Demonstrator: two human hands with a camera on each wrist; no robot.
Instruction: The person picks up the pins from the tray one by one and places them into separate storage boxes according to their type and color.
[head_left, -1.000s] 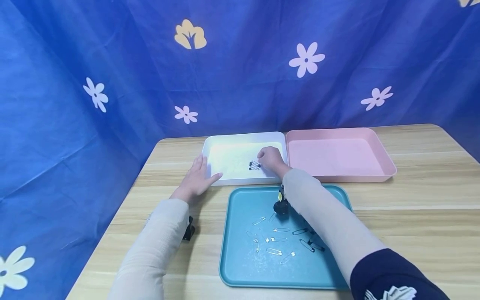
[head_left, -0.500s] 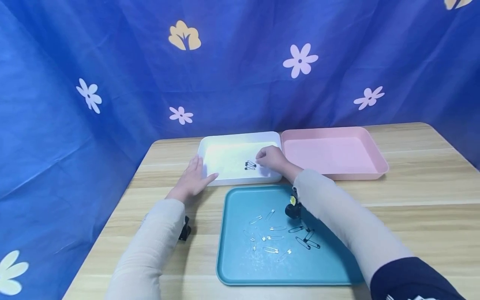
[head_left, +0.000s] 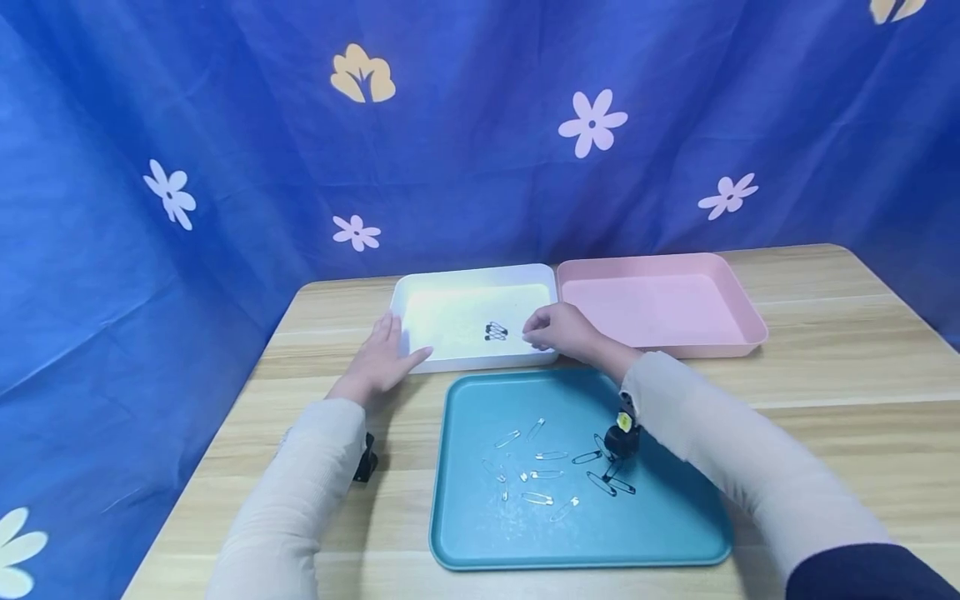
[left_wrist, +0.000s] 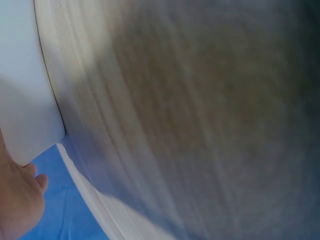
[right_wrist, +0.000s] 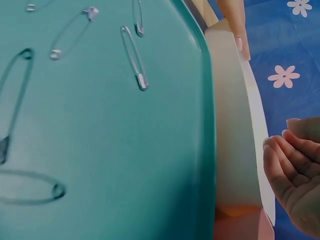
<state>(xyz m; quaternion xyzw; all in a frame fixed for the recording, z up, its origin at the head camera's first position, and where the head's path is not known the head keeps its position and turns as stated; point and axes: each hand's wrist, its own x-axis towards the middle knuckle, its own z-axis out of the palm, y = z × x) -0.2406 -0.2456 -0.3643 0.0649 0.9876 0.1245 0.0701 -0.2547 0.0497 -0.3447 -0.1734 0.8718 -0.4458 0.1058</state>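
My left hand [head_left: 375, 358] rests against the left side of the white tray [head_left: 438, 312], fingers straight and thumb spread along the front rim. Inside that tray lies a small cluster of black safety pins [head_left: 495, 332]. Over the tray's right front corner is my right hand [head_left: 566, 329], its fingers loosely bent. In the right wrist view this hand [right_wrist: 297, 170] shows nothing between thumb and fingertips. Silver safety pins [head_left: 537, 499] are scattered on the teal tray [head_left: 585, 546], with several black ones [head_left: 601, 483] right of them, partly behind the right wrist's camera.
A pink tray [head_left: 652, 304] adjoins the white tray on its right. The teal tray lies in front of both on the wooden table [head_left: 817, 400]. Behind the table hangs a blue flowered cloth [head_left: 465, 150].
My right hand has drawn back to the right, away from the black pins in the white tray. My left hand keeps its place on the tray while the head view shifts slightly.
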